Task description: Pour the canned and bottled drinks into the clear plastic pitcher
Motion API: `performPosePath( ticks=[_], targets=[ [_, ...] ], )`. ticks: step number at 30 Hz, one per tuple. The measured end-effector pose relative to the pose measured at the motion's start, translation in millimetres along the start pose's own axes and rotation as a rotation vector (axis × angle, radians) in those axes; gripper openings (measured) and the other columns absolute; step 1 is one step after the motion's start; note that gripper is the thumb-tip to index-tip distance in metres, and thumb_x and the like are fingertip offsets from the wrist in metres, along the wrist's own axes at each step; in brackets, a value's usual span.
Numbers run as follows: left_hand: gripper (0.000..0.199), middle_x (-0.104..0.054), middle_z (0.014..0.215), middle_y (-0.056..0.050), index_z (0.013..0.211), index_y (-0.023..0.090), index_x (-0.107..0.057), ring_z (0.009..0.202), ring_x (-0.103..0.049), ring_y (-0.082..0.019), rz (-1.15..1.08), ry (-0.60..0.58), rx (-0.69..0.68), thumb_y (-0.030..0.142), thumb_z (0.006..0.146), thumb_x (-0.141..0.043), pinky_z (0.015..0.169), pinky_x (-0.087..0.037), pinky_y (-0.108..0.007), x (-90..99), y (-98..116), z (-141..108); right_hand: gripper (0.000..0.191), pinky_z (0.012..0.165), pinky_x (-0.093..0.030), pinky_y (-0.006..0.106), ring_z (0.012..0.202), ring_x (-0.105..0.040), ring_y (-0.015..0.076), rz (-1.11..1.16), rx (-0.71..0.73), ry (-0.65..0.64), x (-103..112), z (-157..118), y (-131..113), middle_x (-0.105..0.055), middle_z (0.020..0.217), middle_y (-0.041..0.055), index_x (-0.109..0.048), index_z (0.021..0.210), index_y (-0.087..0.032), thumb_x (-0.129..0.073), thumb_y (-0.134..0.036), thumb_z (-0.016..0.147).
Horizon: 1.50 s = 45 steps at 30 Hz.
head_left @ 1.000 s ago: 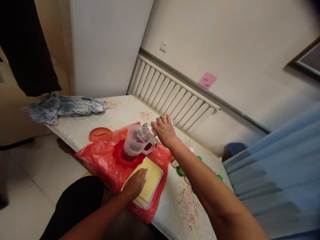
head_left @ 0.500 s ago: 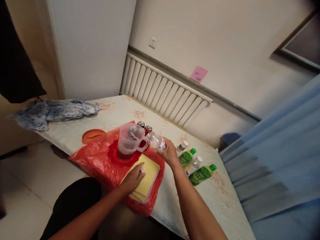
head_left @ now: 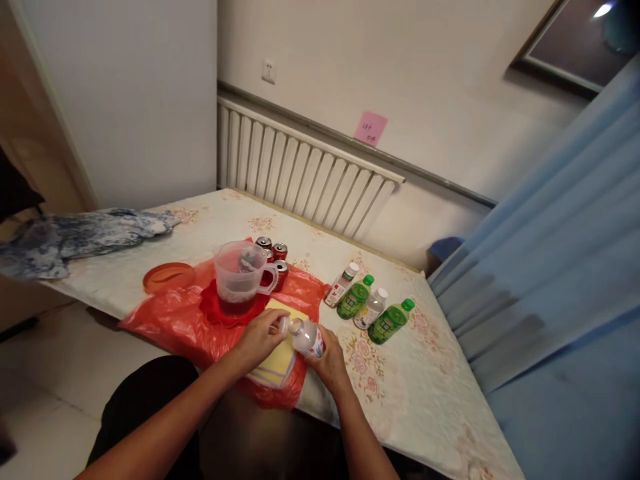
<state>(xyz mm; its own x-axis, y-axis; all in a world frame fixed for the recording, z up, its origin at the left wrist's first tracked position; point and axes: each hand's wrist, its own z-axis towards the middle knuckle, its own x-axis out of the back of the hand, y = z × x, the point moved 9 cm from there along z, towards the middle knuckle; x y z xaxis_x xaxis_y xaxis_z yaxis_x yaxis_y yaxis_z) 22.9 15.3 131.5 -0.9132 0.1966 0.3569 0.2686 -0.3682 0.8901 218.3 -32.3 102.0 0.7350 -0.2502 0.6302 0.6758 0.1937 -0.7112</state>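
My right hand (head_left: pixel 330 360) is wrapped round a clear plastic bottle (head_left: pixel 306 338) with a printed label, tilted with its open mouth toward my left hand. In my left hand (head_left: pixel 263 337), thumb and fingers pinch a white bottle cap (head_left: pixel 284 327), held close beside the mouth and apart from it. Below both hands lies a yellow notebook (head_left: pixel 274 370) on a red plastic bag (head_left: pixel 173 320). Just beyond, a clear measuring jug (head_left: pixel 239 270) stands in a red scalloped dish (head_left: pixel 213 308), with a little dark liquid at its bottom.
Behind the jug stand several drink cans (head_left: pixel 280 251). An orange lid (head_left: pixel 167 277) lies left of it. To the right, two green bottles (head_left: pixel 390 323) and two white-capped bottles (head_left: pixel 371 309) stand in a row. A blue patterned cloth (head_left: pixel 95 233) lies at the table's far left.
The bottle has come back from over the jug's handle toward me, its mouth now beside the cap. My left hand has lifted off the notebook with the cap. The view has shifted right.
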Motion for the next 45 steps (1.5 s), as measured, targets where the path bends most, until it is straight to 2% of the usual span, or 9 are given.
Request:
performPosePath(
  ticks=[4,8,18,26,31,34,37,41,45],
  targets=[
    [0.045,-0.064,0.108,-0.007,0.116,0.019,-0.064,0.096,-0.062,-0.019,0.068,-0.077,-0.072,0.014,0.072,-0.055,0.082,-0.055,-0.032,-6.9,20,-2,0.059,0.095,-0.047,0.038,0.105,-0.059,0.0271,-0.033,0.025,0.002,6,-3,-9,-0.065,0.114,0.0074,-0.063,0.121,-0.021,-0.073,-0.010,0.064],
    [0.048,-0.064,0.112,-0.009,0.121,0.018,-0.064,0.103,-0.061,-0.021,0.154,-0.143,-0.115,0.012,0.074,-0.055,0.088,-0.052,-0.035,-15.0,29,-3,0.057,0.093,-0.047,0.037,0.103,-0.059,0.0261,-0.050,0.052,0.002,9,-9,-16,-0.066,0.112,0.0067,-0.063,0.119,-0.022,-0.073,-0.009,0.064],
    [0.044,-0.063,0.108,-0.008,0.120,0.021,-0.064,0.106,-0.056,-0.022,0.264,-0.173,-0.272,0.011,0.079,-0.052,0.097,-0.047,-0.038,-22.0,46,-6,0.049,0.090,-0.047,0.038,0.100,-0.060,0.0272,-0.037,0.039,-0.006,15,-14,-22,-0.068,0.106,0.0072,-0.065,0.115,-0.021,-0.076,-0.019,0.068],
    [0.046,-0.064,0.111,-0.007,0.119,0.023,-0.066,0.107,-0.058,-0.022,0.243,-0.201,-0.232,0.010,0.076,-0.057,0.099,-0.046,-0.038,-21.0,40,-1,0.054,0.088,-0.048,0.037,0.098,-0.061,0.0270,-0.020,-0.021,-0.021,8,-16,-17,-0.068,0.105,0.0072,-0.066,0.116,-0.020,-0.079,-0.018,0.064],
    [0.051,-0.063,0.121,-0.009,0.127,0.023,-0.060,0.109,-0.059,-0.025,0.223,-0.135,-0.173,0.025,0.077,-0.067,0.096,-0.049,-0.038,-17.5,36,4,0.062,0.090,-0.048,0.037,0.100,-0.061,0.0264,0.010,-0.047,-0.018,5,-17,-12,-0.067,0.109,0.0073,-0.063,0.123,-0.021,-0.079,-0.017,0.063],
    [0.035,-0.065,0.108,-0.008,0.111,0.019,-0.066,0.099,-0.060,-0.024,0.264,-0.097,-0.141,0.030,0.078,-0.067,0.089,-0.050,-0.038,-15.0,41,6,0.061,0.089,-0.049,0.036,0.099,-0.061,0.0254,0.025,-0.040,-0.008,5,-17,-13,-0.067,0.108,0.0055,-0.064,0.121,-0.023,-0.079,-0.017,0.063],
    [0.021,-0.065,0.097,-0.006,0.097,0.019,-0.067,0.094,-0.060,-0.023,0.278,-0.093,-0.132,0.024,0.078,-0.063,0.089,-0.050,-0.038,-15.8,44,7,0.059,0.089,-0.049,0.036,0.098,-0.061,0.0257,0.020,-0.041,-0.001,5,-17,-12,-0.067,0.107,0.0057,-0.065,0.119,-0.023,-0.079,-0.016,0.062],
    [0.032,-0.066,0.107,-0.007,0.104,0.019,-0.066,0.104,-0.059,-0.024,0.224,-0.113,-0.165,0.015,0.073,-0.063,0.096,-0.047,-0.040,-20.7,43,8,0.062,0.091,-0.049,0.037,0.100,-0.061,0.0258,0.024,-0.052,0.006,3,-17,-9,-0.067,0.109,0.0064,-0.064,0.122,-0.022,-0.079,-0.016,0.062],
    [0.041,-0.064,0.114,-0.008,0.113,0.020,-0.063,0.106,-0.059,-0.025,0.179,-0.049,-0.136,0.022,0.072,-0.068,0.093,-0.050,-0.040,-17.1,35,10,0.063,0.091,-0.050,0.037,0.099,-0.062,0.0255,0.047,-0.050,0.013,2,-16,-8,-0.068,0.110,0.0061,-0.063,0.122,-0.023,-0.078,-0.017,0.062]
  ],
)
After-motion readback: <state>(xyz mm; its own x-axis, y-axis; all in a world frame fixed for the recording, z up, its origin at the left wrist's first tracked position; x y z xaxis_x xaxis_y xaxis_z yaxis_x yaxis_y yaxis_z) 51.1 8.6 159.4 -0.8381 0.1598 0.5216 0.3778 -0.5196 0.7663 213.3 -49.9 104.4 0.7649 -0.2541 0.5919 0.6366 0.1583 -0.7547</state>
